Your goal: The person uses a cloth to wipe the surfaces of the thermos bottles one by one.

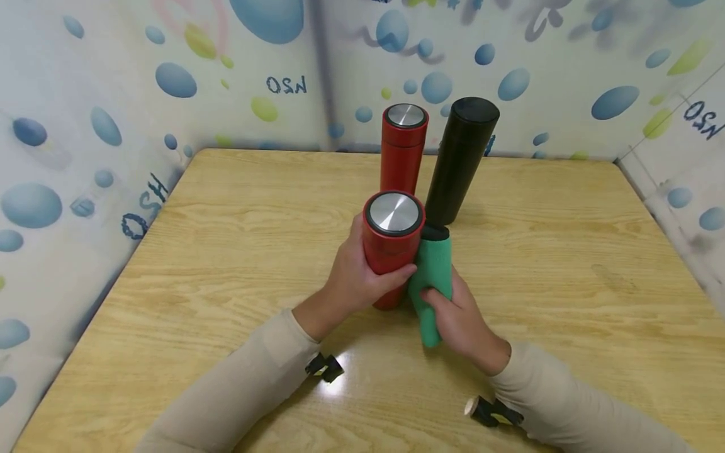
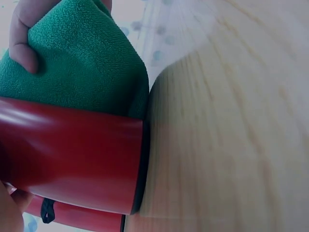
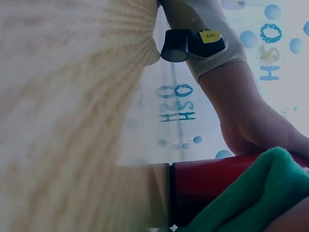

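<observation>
In the head view, my left hand grips a red thermos with a silver-topped lid, the thumb across its near side. Its black-rimmed base meets the wooden table in the left wrist view. My right hand pinches a folded green cloth, thumb in front, and holds it against the thermos's right side. The cloth covers part of the red wall in the left wrist view. From the right wrist, the cloth drapes over the red thermos.
Behind stands a second red thermos, partly hidden by the gripped one. A tall black thermos stands at its right. The wooden table ends at a patterned curtain wall. Each sleeve carries a small black wrist camera.
</observation>
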Available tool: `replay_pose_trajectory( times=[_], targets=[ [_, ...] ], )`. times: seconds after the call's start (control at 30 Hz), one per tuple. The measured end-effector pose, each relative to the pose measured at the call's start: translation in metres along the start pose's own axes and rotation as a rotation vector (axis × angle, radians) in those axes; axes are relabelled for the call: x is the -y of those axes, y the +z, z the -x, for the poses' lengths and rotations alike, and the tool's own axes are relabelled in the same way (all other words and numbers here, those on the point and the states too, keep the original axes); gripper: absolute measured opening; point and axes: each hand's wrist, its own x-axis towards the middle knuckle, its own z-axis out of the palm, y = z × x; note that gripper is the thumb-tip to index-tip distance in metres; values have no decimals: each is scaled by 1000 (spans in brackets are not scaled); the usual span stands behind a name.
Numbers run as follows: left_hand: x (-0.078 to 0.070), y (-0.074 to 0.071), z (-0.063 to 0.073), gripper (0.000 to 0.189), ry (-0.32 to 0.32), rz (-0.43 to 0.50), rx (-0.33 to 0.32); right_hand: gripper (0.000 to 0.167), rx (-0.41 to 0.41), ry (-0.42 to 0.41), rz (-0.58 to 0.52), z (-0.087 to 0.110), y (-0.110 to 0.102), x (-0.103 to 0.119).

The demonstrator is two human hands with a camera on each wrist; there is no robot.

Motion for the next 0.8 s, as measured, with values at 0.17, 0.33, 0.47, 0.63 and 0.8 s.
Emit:
replay_pose_trajectory(
  times=[0.17, 0.33, 0.47, 0.63, 0.8],
  targets=[
    [-1, 0, 1, 85, -21, -8, 4, 43, 1, 21, 3, 0, 2, -2],
    [-2, 1, 0, 84, 4, -32, -13, 46, -24, 15, -59, 3, 1, 3],
    [-3, 2, -1, 84, 21, -61, -16, 44, -38, -44, -112, 6, -1, 7],
    [-4, 1, -1, 85, 22, -98, -32, 44, -39, -63, -107, 5, 0, 7],
    [-5, 0, 0, 85, -9, -93, -29, 46, -32, -41, -88, 4, 1, 7]
  ],
)
